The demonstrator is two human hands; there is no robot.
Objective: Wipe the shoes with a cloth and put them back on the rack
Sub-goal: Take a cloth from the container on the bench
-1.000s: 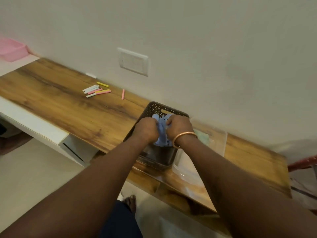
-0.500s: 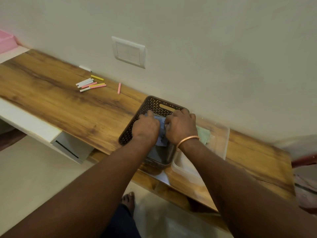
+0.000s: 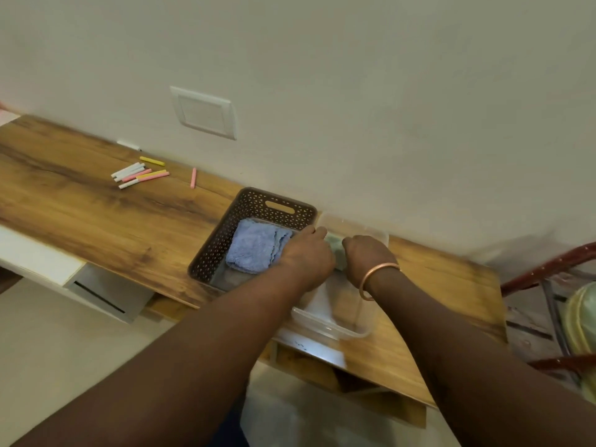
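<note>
Cloth, the blue one, lies folded into a rough square inside the brown perforated basket, its scalloped edges facing the clear tub to the right and its long axis running roughly from the near wall of the basket toward the handle slot at the back. It looks soft and fluffy, and neither of your hands touches it. Your left hand and right hand meet over the clear plastic tub just beside the basket, fingers curled around a pale green cloth that shows between them; how firmly they pinch it I cannot tell. A copper bangle circles your right wrist. Both containers sit on the wood-grain desk, where coloured chalk sticks lie scattered well to the left.
</note>
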